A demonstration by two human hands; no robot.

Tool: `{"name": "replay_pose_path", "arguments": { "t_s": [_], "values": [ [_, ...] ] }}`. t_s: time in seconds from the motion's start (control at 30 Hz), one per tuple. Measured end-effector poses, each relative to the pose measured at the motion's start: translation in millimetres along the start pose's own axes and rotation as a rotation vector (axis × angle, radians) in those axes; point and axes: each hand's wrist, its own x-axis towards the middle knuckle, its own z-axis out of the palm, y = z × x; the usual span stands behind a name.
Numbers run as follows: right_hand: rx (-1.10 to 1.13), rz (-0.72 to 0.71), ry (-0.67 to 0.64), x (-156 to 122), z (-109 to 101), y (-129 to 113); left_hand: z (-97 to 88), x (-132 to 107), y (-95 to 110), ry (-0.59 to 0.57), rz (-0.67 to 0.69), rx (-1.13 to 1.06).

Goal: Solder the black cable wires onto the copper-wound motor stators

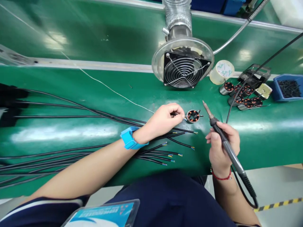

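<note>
My right hand (223, 148) grips a soldering iron (228, 148), its tip pointing up and left, apart from the work. My left hand (167, 119) is closed in a pinch, and a thin solder wire (113, 90) runs into it from the upper left. Just beyond these fingertips a small motor stator (193, 116) with copper windings rests on the green bench. Thin leads show between fingers and stator; whether the fingers also hold a cable end is hidden. Below the left wrist lie several black cables (156, 152) with stripped, coloured wire ends.
A fume extractor fan (184, 71) hangs above the bench, behind the stator. At the right stand several more stators (247, 102), a solder spool (222, 72), a yellowish sponge block (264, 91) and a blue bin (287, 88) of small black parts. The iron's cord (251, 75) crosses the right side.
</note>
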Motion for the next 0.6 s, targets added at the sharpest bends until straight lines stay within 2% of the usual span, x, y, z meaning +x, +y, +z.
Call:
{"name": "replay_pose_path", "arguments": {
  "t_s": [0.1,0.27,0.6],
  "values": [
    [0.01,-0.117,0.076,-2.8,5.4,3.8,4.7,-2.5,3.2,0.016,0.03,0.033],
    [0.023,-0.196,0.028,-2.3,8.6,3.8,6.9,-2.5,3.4,0.054,0.032,0.036],
    [-0.022,-0.19,-0.01,-5.0,6.8,2.7,6.5,-2.6,4.9,0.056,-0.008,0.027]
  ]
}}
